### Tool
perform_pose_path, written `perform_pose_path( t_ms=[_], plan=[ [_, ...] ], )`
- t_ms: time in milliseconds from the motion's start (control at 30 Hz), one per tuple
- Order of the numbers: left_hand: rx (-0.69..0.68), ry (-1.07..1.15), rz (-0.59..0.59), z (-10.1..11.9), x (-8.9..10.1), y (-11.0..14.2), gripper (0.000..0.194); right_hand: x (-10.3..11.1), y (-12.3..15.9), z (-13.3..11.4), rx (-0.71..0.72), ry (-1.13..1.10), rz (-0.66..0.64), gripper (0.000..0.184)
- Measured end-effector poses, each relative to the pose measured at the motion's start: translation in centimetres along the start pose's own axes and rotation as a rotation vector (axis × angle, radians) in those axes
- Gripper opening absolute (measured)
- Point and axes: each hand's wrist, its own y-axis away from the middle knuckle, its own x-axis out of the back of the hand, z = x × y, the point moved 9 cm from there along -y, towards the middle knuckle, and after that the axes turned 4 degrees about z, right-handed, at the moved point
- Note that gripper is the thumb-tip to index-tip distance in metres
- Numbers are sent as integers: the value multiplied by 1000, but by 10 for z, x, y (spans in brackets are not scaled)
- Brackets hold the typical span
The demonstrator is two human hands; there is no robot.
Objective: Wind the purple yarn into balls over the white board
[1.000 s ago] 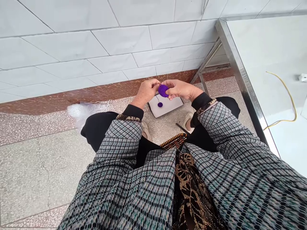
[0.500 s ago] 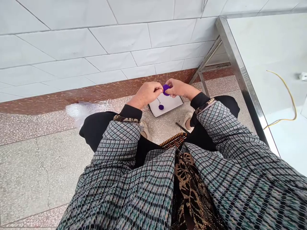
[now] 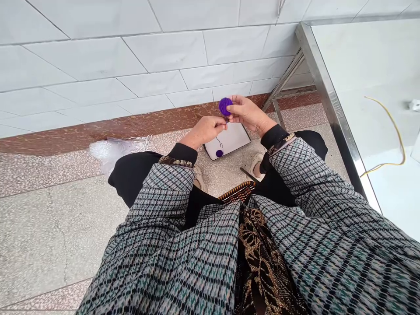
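Between the fingers of my right hand (image 3: 246, 113) is a purple ball of yarn (image 3: 225, 106), its wound strands facing up. Just below and left of it, my left hand (image 3: 207, 130) is closed, fingertips pinching the thin yarn strand. A loose length of yarn (image 3: 220, 142) hangs from there down to a second, smaller purple yarn ball (image 3: 219, 153). That ball lies near the front left edge of a white board (image 3: 234, 139) with a dark edge, set low between my feet.
A clear plastic bag with white strands (image 3: 113, 151) lies on the floor at left. A woven basket (image 3: 238, 192) sits between my legs. On the right stands a metal-edged table (image 3: 331, 96) with a yellow cord (image 3: 400, 135). The tiled wall (image 3: 173, 48) rises ahead.
My right hand has lifted the yarn ball up and turned it. My left hand has slid slightly down and right, off the ball. The smaller ball has shifted a little toward me.
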Motion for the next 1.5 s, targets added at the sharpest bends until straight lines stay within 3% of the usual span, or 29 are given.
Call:
perform_pose_path(
  t_ms=[100,167,300,400,600,767,867,933,1100,1200,1333,1500],
  plan=[
    [-26,-60,-104,8,-7,5,18,10,-5,9,-29,141,113,43],
    [-40,-74,-70,14,2,6,17,11,-5,15,-75,266,114,43],
    [-35,-83,98,20,32,7,15,-7,6,22,-159,366,-105,41],
    [-2,-83,165,17,43,7,13,-18,18,17,-181,328,-229,39],
    [89,-58,253,-5,41,1,13,-22,25,0,-135,156,-250,40],
    [60,6,102,-9,9,-2,16,-9,10,-2,-44,12,-107,39],
    [21,-7,-61,-4,-10,2,16,3,0,4,-16,62,-2,38],
    [8,-15,-93,0,-9,4,17,8,-4,9,-18,150,26,42],
    [-13,-47,86,7,25,4,13,2,-1,25,-119,382,-112,43],
    [-14,-53,149,10,36,4,10,-6,7,31,-193,468,-208,42],
    [47,-18,215,1,39,1,12,-19,18,18,-176,313,-295,41],
    [179,24,272,-22,33,-2,15,-16,18,0,-119,97,-168,41]
  ],
)
